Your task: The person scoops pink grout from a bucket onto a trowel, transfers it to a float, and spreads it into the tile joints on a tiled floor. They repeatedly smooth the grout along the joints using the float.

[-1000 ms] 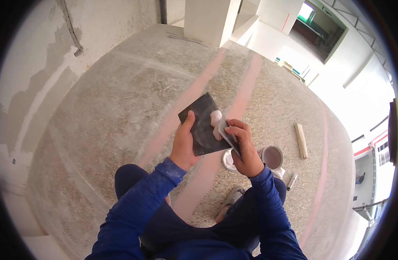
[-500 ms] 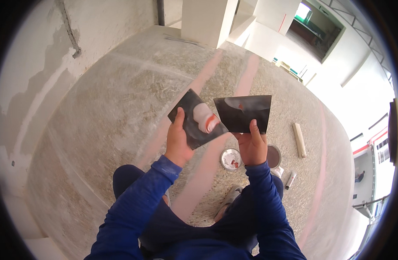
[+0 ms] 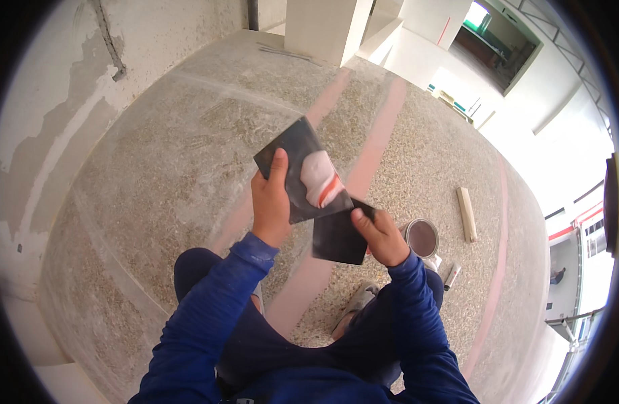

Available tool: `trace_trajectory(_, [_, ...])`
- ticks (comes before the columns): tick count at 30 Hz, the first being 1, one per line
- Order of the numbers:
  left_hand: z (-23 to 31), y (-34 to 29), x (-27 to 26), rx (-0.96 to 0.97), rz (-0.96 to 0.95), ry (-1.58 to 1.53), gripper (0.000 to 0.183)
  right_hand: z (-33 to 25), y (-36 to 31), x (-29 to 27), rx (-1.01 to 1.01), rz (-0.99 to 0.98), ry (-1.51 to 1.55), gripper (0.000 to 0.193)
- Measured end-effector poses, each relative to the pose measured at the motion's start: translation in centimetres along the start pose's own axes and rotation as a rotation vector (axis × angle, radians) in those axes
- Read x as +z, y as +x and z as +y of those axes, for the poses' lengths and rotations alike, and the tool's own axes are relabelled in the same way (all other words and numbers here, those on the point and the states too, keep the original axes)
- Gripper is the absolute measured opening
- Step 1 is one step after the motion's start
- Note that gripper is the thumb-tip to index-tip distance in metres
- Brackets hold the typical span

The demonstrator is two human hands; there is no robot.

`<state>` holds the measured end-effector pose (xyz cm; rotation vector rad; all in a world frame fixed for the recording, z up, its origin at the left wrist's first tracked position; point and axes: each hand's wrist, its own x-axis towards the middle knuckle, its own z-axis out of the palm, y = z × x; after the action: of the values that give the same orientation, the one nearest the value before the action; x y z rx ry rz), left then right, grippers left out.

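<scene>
My left hand (image 3: 271, 205) is closed round a flat black putty spreader (image 3: 291, 151), its thumb lying on top. A pinkish-white lump of putty (image 3: 315, 176) with an orange-red streak sits on that spreader's face. My right hand (image 3: 383, 240) grips a second flat black spreader (image 3: 341, 239) by its upper right corner. This one is lower and partly behind the first, whose lower corner overlaps its upper edge; whether they touch I cannot tell. My right hand is just left of an open tin (image 3: 422, 238) with a greyish-brown inside.
Beside the tin lie a small tube (image 3: 452, 277) and a wooden block (image 3: 466, 215). Pink stripes (image 3: 376, 135) cross the rough speckled floor. My shod foot (image 3: 356, 308) is below my right hand. A patched wall (image 3: 74, 121) rises at left, a white pillar (image 3: 321, 30) ahead.
The right spreader has swung down and left, under the left one. The left spreader has risen slightly with its putty. The round white lid with red bits is now mostly hidden behind the right hand and spreader.
</scene>
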<state>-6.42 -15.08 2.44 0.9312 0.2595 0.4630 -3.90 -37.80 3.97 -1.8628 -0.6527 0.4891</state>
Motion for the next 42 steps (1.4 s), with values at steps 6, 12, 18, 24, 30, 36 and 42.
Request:
trace_trajectory(6, [1.3, 1.1, -0.2, -0.147, 0.007, -0.249, 0.052, 0.3, 0.4, -2.1, 0.065, 0.38, 0.649, 0.034])
trace_trajectory(12, [-0.7, 0.6, 0.1, 0.004, -0.089, 0.16, 0.056, -0.8, 0.0, 0.0, 0.221, 0.242, 0.651, 0.032])
trace_trajectory(18, [-1.0, 0.3, 0.5, -0.067, -0.175, 0.149, 0.049, -10.7, 0.2, -3.6, -0.017, 0.054, -0.375, 0.03])
trace_trajectory(24, [0.5, -0.3, 0.8, -0.338, -0.172, -0.19, 0.04, -14.5, 0.1, -2.2, -0.682, -0.232, -1.467, 0.054])
trace_trajectory(30, [1.2, -1.1, 1.2, -0.37, -0.309, -0.238, 0.039, -14.2, 1.1, -3.6, -0.604, -0.061, -1.346, 0.054])
trace_trajectory(36, [1.4, -1.5, 1.2, -0.381, -0.327, -0.238, 0.039, -15.0, 1.4, -4.2, -0.631, 0.116, -1.407, 0.051])
trace_trajectory(42, [1.3, -1.1, 1.1, -0.465, -0.297, -0.311, 0.04, -13.7, 0.1, -4.5, -0.589, -0.179, -1.361, 0.046])
